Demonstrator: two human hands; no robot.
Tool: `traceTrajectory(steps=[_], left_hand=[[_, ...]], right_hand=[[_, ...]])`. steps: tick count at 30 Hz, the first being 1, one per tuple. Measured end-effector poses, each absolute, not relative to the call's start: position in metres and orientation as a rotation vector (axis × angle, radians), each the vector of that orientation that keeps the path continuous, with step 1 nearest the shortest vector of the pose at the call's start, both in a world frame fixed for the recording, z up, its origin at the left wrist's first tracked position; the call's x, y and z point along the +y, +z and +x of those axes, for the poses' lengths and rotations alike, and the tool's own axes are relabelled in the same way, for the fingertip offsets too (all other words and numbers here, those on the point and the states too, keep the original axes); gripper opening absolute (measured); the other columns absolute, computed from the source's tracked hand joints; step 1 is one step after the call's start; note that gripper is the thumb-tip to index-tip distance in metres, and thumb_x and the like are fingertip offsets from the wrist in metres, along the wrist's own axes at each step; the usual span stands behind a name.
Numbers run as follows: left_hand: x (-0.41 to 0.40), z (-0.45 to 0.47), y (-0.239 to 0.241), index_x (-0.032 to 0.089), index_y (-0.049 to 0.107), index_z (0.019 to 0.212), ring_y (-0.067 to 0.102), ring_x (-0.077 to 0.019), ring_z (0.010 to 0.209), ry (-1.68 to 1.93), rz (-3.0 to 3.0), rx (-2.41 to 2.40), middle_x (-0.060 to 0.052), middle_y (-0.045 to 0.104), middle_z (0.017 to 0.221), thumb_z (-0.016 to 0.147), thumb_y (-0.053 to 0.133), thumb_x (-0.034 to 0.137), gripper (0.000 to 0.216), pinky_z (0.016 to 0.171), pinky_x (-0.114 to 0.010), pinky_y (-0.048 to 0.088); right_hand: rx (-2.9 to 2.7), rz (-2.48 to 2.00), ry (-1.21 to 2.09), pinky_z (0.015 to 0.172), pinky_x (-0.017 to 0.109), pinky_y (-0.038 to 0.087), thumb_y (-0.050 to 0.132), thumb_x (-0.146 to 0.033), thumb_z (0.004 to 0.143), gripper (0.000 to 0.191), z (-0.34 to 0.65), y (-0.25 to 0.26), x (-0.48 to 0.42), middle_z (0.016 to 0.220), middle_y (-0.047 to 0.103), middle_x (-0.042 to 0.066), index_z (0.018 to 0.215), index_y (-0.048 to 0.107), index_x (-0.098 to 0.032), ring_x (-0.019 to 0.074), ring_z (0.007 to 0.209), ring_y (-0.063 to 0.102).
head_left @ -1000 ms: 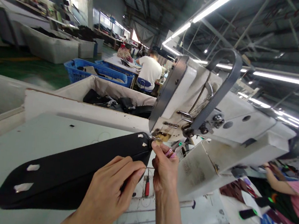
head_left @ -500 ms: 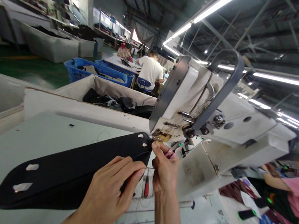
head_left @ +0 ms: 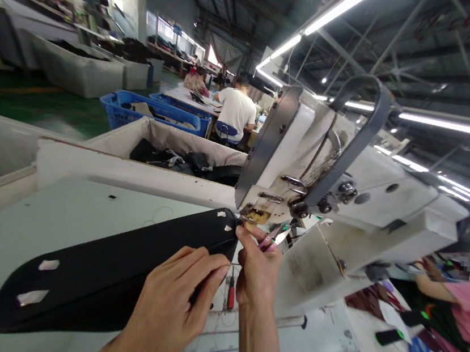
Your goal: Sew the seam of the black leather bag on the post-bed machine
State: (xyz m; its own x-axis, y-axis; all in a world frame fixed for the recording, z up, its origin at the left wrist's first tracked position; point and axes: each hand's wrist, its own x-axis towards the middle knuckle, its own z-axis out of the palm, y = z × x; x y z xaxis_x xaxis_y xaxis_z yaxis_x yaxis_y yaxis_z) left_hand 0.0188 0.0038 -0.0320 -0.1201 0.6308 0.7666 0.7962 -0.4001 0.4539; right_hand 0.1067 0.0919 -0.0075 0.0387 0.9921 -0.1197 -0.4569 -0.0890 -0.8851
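Note:
A long black leather-like panel (head_left: 107, 274) with small white tabs lies on the pale sewing table (head_left: 64, 206), its far end under the head of a white sewing machine (head_left: 344, 195). My left hand (head_left: 171, 305) is closed over the panel's near edge, fingers curled around it. My right hand (head_left: 256, 264) is closed around small pink-handled thread snips (head_left: 273, 238), thumb and forefinger pinched at the panel's corner beside the presser foot.
A red-handled screwdriver (head_left: 231, 292) lies on the table below my hands. Behind the table stands a white bin (head_left: 158, 132) of dark pieces, then blue crates (head_left: 157, 110). One person sits at a far bench (head_left: 237, 108); another in pink (head_left: 467, 307) works at right.
The black panel's near end has slid slightly left and down. My right hand has shifted a little, with the snips' blades now showing higher. The view has tilted slightly.

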Motion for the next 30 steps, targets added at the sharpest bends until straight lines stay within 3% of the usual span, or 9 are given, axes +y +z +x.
traceTrajectory(steps=[7,12,15,21,27,30], left_hand=[[0.004,0.019,-0.036,0.021,0.061,0.097,0.050,-0.0100,0.068,-1.554,-1.975,-1.628,0.003,0.057,0.075,0.094,0.056,0.012,0.010,0.069,-0.025,0.040],[0.003,0.019,-0.037,0.021,0.061,0.097,0.050,-0.0102,0.067,-1.577,-1.967,-1.628,0.003,0.056,0.075,0.093,0.056,0.013,0.010,0.070,-0.025,0.040],[0.004,0.020,-0.037,0.021,0.061,0.097,0.049,-0.0103,0.067,-1.595,-1.963,-1.615,0.003,0.056,0.074,0.094,0.054,0.012,0.011,0.069,-0.026,0.040],[0.005,0.021,-0.035,0.021,0.061,0.096,0.049,-0.0109,0.066,-1.608,-1.958,-1.616,0.003,0.056,0.073,0.094,0.055,0.013,0.010,0.068,-0.027,0.040],[0.004,0.021,-0.033,0.021,0.061,0.094,0.051,-0.0110,0.066,-1.613,-1.955,-1.611,0.002,0.059,0.075,0.095,0.054,0.014,0.010,0.069,-0.027,0.041],[0.003,0.021,-0.035,0.021,0.061,0.094,0.052,-0.0113,0.067,-1.610,-1.966,-1.624,0.002,0.059,0.075,0.094,0.055,0.014,0.010,0.069,-0.027,0.042]], right_hand=[[-0.872,-1.034,1.322,0.041,0.021,0.033,0.086,-0.030,0.061,0.041,0.108,-0.014,0.092,0.060,0.067,0.001,0.094,0.075,-0.008,0.0081,0.043,0.047],[-1.149,-1.127,0.900,0.050,0.025,0.042,0.078,-0.027,0.067,0.021,0.107,-0.023,0.097,0.070,0.072,0.006,0.078,0.077,-0.009,0.0133,0.054,0.056],[-1.193,-1.134,0.774,0.056,0.027,0.046,0.075,-0.028,0.069,0.019,0.105,-0.024,0.096,0.074,0.073,0.007,0.076,0.076,-0.010,0.0151,0.059,0.058],[-1.163,-1.099,0.729,0.054,0.025,0.041,0.071,-0.027,0.071,0.017,0.098,-0.025,0.092,0.073,0.069,0.005,0.075,0.074,-0.010,0.0114,0.055,0.049],[-1.147,-1.130,0.752,0.048,0.023,0.032,0.070,-0.026,0.071,0.016,0.099,-0.025,0.091,0.056,0.053,-0.003,0.067,0.069,-0.011,0.0089,0.050,0.035],[-1.145,-1.089,0.791,0.047,0.023,0.031,0.070,-0.026,0.072,0.016,0.102,-0.027,0.092,0.060,0.058,-0.001,0.071,0.071,-0.010,0.0085,0.050,0.035]])
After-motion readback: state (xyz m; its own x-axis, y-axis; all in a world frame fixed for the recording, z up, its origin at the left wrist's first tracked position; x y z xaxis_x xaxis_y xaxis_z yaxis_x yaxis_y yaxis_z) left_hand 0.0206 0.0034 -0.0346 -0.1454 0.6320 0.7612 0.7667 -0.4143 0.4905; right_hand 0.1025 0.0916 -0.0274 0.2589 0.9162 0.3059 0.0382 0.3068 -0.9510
